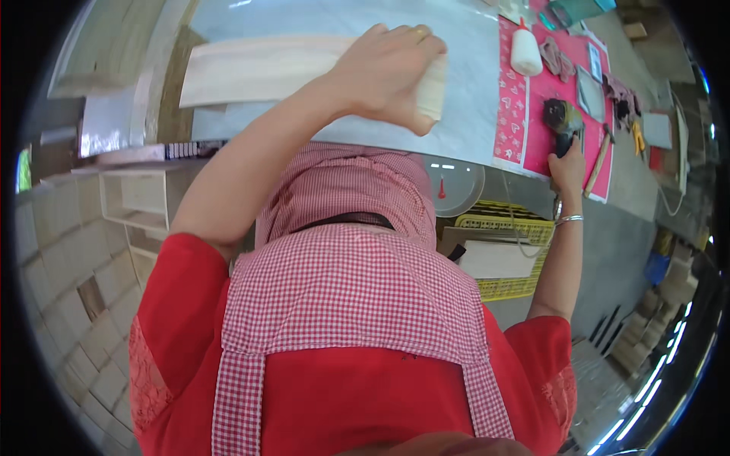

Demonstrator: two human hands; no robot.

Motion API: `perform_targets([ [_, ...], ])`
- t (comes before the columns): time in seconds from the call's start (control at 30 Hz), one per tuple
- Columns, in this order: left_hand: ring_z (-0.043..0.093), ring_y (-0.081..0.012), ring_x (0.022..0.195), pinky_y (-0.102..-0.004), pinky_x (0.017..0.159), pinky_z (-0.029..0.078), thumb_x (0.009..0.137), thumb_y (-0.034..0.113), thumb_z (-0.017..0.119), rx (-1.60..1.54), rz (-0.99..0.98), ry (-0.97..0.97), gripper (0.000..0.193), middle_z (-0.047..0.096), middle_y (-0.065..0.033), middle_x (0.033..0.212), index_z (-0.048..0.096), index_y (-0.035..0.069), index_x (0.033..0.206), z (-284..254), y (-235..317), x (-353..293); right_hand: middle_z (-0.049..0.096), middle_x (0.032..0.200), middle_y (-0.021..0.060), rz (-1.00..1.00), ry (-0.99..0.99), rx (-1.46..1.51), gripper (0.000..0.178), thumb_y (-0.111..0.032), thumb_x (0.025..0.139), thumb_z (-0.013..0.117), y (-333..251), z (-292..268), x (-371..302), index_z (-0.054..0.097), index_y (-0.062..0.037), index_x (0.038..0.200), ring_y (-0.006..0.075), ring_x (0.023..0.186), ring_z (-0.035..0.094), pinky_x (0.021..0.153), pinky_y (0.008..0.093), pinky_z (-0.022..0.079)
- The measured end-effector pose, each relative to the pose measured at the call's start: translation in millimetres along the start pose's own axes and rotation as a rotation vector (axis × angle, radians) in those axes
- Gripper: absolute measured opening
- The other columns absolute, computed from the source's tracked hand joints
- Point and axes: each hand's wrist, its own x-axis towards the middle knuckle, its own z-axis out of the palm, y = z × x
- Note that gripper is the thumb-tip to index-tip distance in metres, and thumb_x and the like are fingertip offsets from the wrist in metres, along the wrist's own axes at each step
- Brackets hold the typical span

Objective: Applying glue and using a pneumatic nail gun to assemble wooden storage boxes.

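My left hand point(391, 72) lies across the right end of a long pale wooden board point(258, 72), fingers over its far side and thumb at the near edge. The board's right end point(432, 91) shows past my knuckles and looks like layered or separate pieces; I cannot tell which. At the right of the bench, my right hand point(567, 163) is wrapped around the black handle of a handheld power tool point(561, 118) with a dark, yellowish body. The tool sits over a pink patterned sheet point(513, 129). A hammer point(598, 163) lies just right of that hand.
A white squeeze bottle point(525, 52) with a red tip, a cloth point(557, 59) and a clear-topped tray point(589, 93) occupy the pink sheet. Yellow-handled pliers point(638, 138) lie farther right. Below the bench are a yellow crate point(506, 289), a hose point(521, 228) and a round stool point(460, 190).
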Motion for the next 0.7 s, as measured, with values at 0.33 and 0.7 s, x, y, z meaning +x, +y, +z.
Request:
perform_targets([
  [0.33, 0.057, -0.028, 0.111, -0.0413, 0.093, 0.041, 0.058, 0.05, 0.083, 0.15, 0.035, -0.096, 0.086, 0.063, -0.0141, 0.113, 0.058, 0.001, 0.123, -1.0, -7.7, -6.1, 0.064, 0.062, 0.0043, -0.04, -0.218, 0.393, 0.027, -0.02, 0.081, 0.078, -93.5, -122.5, -33.0, 0.066, 0.0035, 0.085, 0.0146, 0.049, 0.058, 0.049, 0.0301, 0.046],
  [0.7, 0.06, -0.0335, 0.105, -0.043, 0.092, 0.045, 0.059, 0.042, 0.086, 0.023, 0.013, -0.135, 0.067, 0.065, -0.0193, 0.105, 0.062, -0.002, 0.103, -19.8, -0.5, -1.6, 0.069, 0.112, 0.0078, -0.524, -0.437, 0.462, 0.045, -0.009, 0.081, 0.081, -174.4, -188.9, -80.8, 0.061, 0.0012, 0.12, 0.0155, 0.1, 0.063, 0.087, 0.0313, 0.052],
])
